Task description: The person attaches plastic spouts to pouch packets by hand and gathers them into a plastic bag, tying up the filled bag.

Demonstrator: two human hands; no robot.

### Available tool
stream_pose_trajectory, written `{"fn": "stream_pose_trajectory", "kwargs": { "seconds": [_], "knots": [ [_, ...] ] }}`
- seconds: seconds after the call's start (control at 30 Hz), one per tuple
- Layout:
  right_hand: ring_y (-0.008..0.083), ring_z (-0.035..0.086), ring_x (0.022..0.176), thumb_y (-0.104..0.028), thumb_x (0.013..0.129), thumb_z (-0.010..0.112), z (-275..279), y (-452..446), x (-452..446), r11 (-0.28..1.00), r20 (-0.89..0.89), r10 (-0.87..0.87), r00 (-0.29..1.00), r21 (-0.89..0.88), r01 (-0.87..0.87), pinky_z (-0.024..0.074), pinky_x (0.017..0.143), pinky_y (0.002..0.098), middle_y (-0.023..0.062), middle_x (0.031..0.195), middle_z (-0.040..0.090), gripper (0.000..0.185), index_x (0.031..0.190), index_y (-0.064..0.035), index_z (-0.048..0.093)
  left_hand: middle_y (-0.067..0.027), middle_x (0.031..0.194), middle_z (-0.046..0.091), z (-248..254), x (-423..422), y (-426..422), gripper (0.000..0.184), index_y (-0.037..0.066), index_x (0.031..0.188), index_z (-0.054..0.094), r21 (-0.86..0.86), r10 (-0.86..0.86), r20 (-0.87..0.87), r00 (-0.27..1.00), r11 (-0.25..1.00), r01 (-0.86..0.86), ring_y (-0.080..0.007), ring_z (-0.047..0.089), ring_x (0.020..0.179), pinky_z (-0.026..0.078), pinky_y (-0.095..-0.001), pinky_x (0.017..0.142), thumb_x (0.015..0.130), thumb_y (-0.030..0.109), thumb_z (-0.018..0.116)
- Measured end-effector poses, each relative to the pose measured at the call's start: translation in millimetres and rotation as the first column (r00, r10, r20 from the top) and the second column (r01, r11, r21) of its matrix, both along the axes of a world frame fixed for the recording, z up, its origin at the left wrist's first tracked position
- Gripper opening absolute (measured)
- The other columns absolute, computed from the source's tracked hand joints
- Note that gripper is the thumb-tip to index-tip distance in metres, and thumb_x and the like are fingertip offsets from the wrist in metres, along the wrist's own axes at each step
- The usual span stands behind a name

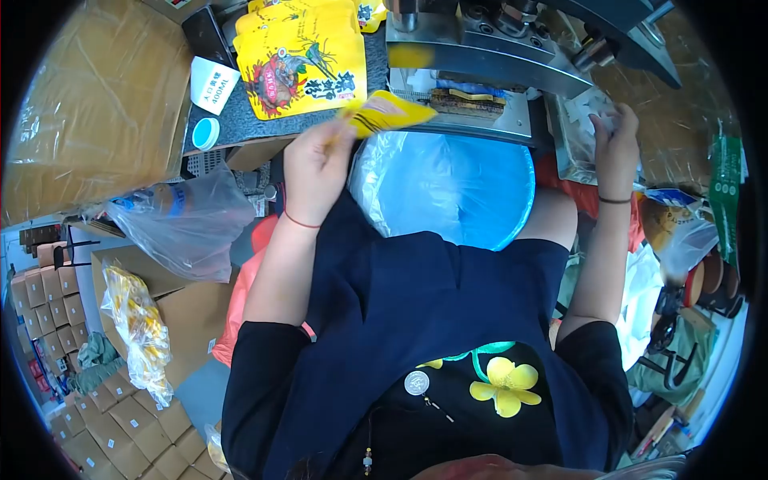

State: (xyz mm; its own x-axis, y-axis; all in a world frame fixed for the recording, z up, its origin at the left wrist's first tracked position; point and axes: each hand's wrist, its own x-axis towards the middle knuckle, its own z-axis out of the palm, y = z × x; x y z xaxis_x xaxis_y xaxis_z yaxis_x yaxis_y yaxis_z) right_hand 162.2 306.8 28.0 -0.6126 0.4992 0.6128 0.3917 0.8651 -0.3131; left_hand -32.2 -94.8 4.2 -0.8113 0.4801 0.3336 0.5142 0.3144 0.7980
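Fingers (pixel 346 128) clamp one yellow packet (pixel 392 114) in the left hand (pixel 318 164); right hand's (pixel 618 152) stand apart.

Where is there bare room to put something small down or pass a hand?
Narrow grey mat strips lie between the stacked yellow pouches and turquoise lid, and between pouches and press. Between left hand and right hand, over the blue bin, a hand could probably pass. Crowded: beneath the press.

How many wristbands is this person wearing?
2: a reddish band at the wrist of the left hand, and a dark band at the wrist of the right hand.
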Motion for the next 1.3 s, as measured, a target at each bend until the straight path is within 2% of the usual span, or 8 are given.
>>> {"fn": "stream_pose_trajectory", "kwargs": {
  "seconds": [0.17, 0.3, 0.47, 0.53, 1.0, 1.17, 1.27, 1.3],
  "knots": [
    [0.0171, 0.069, 0.088, 0.002, 0.087, 0.074, 28, -61, 17, 0.497, -0.318, 0.367, 0.874, -0.727, -0.474, 0.0557, 0.078, 0.0303, 0.0156, 0.104, 0.072, 0.025, 0.106, 0.0016, 0.059, -0.0053, 0.080, 0.071, 8, 46, 39, 0.021, -0.004, 0.096, 0.071, 0.207, -0.291, 0.510, 0.809, 0.955, 0.213, -0.0083, 0.068, 0.072, 0.055, -0.0233, 0.064, 0.090, 0.014, 0.077],
    [0.0164, 0.069, 0.094, -0.004, 0.091, 0.071, 51, -114, -1, 0.292, -0.542, 0.499, 0.676, -0.630, -0.720, 0.0547, 0.085, 0.0283, 0.0140, 0.105, 0.074, 0.012, 0.100, 0.0035, 0.068, -0.0065, 0.082, 0.071, 2, 66, 60, 0.025, -0.005, 0.096, 0.071, 0.165, -0.409, 0.529, 0.744, 0.909, 0.382, -0.0099, 0.071, 0.073, 0.058, -0.0231, 0.066, 0.092, 0.020, 0.076],
    [0.0136, 0.067, 0.089, -0.013, 0.098, 0.064, 52, -121, -21, 0.421, -0.322, 0.645, 0.693, -0.607, -0.674, 0.0516, 0.081, 0.0269, 0.0090, 0.096, 0.073, 0.016, 0.099, 0.0018, 0.070, -0.0108, 0.096, 0.075, 0, 89, 70, 0.027, -0.006, 0.108, 0.070, 0.396, -0.552, 0.716, 0.428, 0.826, 0.402, -0.0156, 0.074, 0.089, 0.058, -0.0244, 0.067, 0.099, 0.020, 0.067],
    [0.0134, 0.065, 0.086, -0.014, 0.098, 0.065, 56, -109, -17, 0.417, -0.248, 0.663, 0.707, -0.661, -0.623, 0.0510, 0.079, 0.0270, 0.0076, 0.092, 0.071, 0.016, 0.098, 0.0020, 0.069, -0.0146, 0.114, 0.071, 27, 95, 70, 0.035, -0.006, 0.121, 0.062, 0.532, -0.576, 0.814, 0.073, 0.791, 0.304, -0.0212, 0.073, 0.095, 0.060, -0.0310, 0.083, 0.103, 0.024, 0.061],
    [0.0117, 0.066, 0.087, -0.014, 0.096, 0.068, 54, -106, -3, 0.466, -0.204, 0.581, 0.788, -0.710, -0.528, 0.0519, 0.079, 0.0262, 0.0074, 0.093, 0.073, 0.016, 0.096, 0.0021, 0.071, -0.0102, 0.095, 0.076, 3, 111, 82, 0.033, -0.005, 0.105, 0.072, 0.471, -0.583, 0.758, 0.292, 0.800, 0.372, -0.0106, 0.070, 0.084, 0.055, -0.0253, 0.077, 0.097, 0.027, 0.071],
    [0.0142, 0.067, 0.089, -0.018, 0.099, 0.063, 55, -86, 5, 0.264, -0.203, 0.754, 0.624, -0.777, -0.571, 0.0523, 0.081, 0.0289, 0.0083, 0.101, 0.072, 0.024, 0.116, -0.0008, 0.062, -0.0115, 0.113, 0.073, 14, 112, 79, 0.033, -0.003, 0.119, 0.066, 0.569, -0.611, 0.790, 0.048, 0.760, 0.315, -0.0154, 0.069, 0.099, 0.055, -0.0304, 0.090, 0.099, 0.023, 0.068],
    [0.0231, 0.070, 0.090, -0.019, 0.099, 0.062, 60, -85, 4, 0.619, -0.087, 0.596, 0.798, -0.585, -0.525, 0.0532, 0.082, 0.0331, 0.0139, 0.103, 0.071, 0.027, 0.122, -0.0049, 0.059, -0.0115, 0.113, 0.073, 8, 112, 78, 0.030, -0.003, 0.119, 0.066, 0.563, -0.593, 0.805, -0.008, 0.761, 0.322, -0.0170, 0.070, 0.101, 0.055, -0.0319, 0.092, 0.098, 0.018, 0.067],
    [0.0356, 0.068, 0.094, -0.018, 0.097, 0.063, 63, -69, 8, 0.884, 0.239, 0.405, 0.883, -0.348, -0.311, 0.0531, 0.082, 0.0390, 0.0193, 0.107, 0.068, 0.028, 0.124, -0.0096, 0.059, -0.0124, 0.115, 0.072, 4, 109, 77, 0.029, -0.004, 0.120, 0.065, 0.552, -0.591, 0.806, 0.012, 0.760, 0.343, -0.0182, 0.070, 0.102, 0.055, -0.0333, 0.092, 0.094, 0.009, 0.067]
  ]
}}
